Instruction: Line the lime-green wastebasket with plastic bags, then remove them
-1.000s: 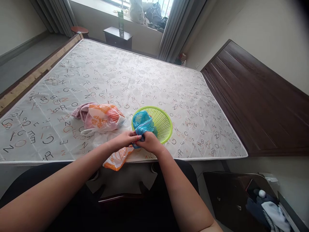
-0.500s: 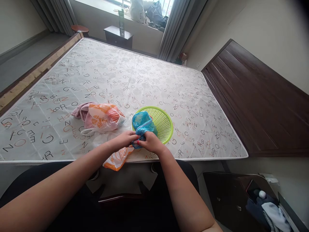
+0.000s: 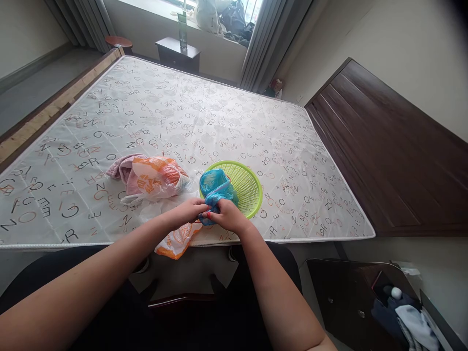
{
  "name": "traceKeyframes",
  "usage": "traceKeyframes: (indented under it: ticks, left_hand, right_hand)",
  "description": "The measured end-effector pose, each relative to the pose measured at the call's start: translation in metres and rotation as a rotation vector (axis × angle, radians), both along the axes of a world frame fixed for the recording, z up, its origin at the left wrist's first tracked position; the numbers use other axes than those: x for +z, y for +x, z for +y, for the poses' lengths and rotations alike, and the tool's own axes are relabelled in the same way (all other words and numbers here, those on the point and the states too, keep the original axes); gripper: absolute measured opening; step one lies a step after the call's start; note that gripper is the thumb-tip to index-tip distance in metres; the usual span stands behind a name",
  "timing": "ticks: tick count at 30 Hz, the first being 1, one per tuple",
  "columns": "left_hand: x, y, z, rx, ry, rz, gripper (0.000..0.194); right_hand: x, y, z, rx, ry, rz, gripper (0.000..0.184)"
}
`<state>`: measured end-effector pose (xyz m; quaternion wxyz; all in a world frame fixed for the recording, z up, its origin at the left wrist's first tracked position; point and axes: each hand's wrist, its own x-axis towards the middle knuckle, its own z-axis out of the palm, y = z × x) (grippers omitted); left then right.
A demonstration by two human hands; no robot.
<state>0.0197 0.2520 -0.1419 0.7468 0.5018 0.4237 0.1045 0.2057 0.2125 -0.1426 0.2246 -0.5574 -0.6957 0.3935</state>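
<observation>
Between my hands, a blue plastic bag (image 3: 215, 183) is bunched up over the left part of a lime-green mesh basket (image 3: 247, 187). My left hand (image 3: 193, 210) pinches the gathered plastic from the left. From the right, my right hand (image 3: 227, 214) grips the same bunched part, its thumb close to the left fingertips. Whatever the bag contains cannot be made out. To the left lies a clear plastic bag with orange print (image 3: 157, 178), next to a pink cloth (image 3: 126, 170). Another orange-printed bag (image 3: 178, 241) hangs over the mattress edge below my left hand.
The basket and bags rest near the front edge of a letter-patterned mattress (image 3: 204, 122). A dark wooden headboard (image 3: 395, 156) rises at the right. At lower right, a dark cabinet (image 3: 340, 297) holds folded clothes (image 3: 413, 321). A nightstand (image 3: 179, 52) carrying a bottle (image 3: 183, 31) stands beyond the bed.
Both hands keep their hold on the blue bag in nearly the same place. The whole view has shifted very slightly; nothing else has visibly moved.
</observation>
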Motion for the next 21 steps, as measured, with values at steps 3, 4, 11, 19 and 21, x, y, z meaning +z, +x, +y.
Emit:
traceKeyframes:
  ticks: [3, 4, 11, 19, 21]
  left_hand:
    - [0.0003, -0.0004, -0.0002, -0.011, 0.001, -0.015, 0.022]
    - [0.0004, -0.0006, -0.0001, -0.016, 0.004, -0.019, 0.021]
    - [-0.0005, -0.0022, 0.0013, -0.037, 0.015, -0.016, 0.021]
    - [0.0013, -0.0036, 0.0038, -0.061, 0.033, -0.028, 0.028]
    - [-0.0004, -0.0039, 0.0047, -0.069, 0.038, -0.032, 0.029]
  right_hand:
    - [-0.0012, 0.0003, 0.0, -0.004, -0.007, -0.031, 0.03]
    - [-0.0016, 0.0004, 0.0, -0.004, -0.009, -0.037, 0.031]
    - [-0.0047, 0.0008, -0.0002, -0.009, -0.044, -0.067, 0.034]
    - [-0.0084, 0.0052, -0.0008, -0.01, -0.043, -0.053, 0.031]
    - [-0.0088, 0.0061, -0.0007, -0.013, -0.046, -0.054, 0.031]
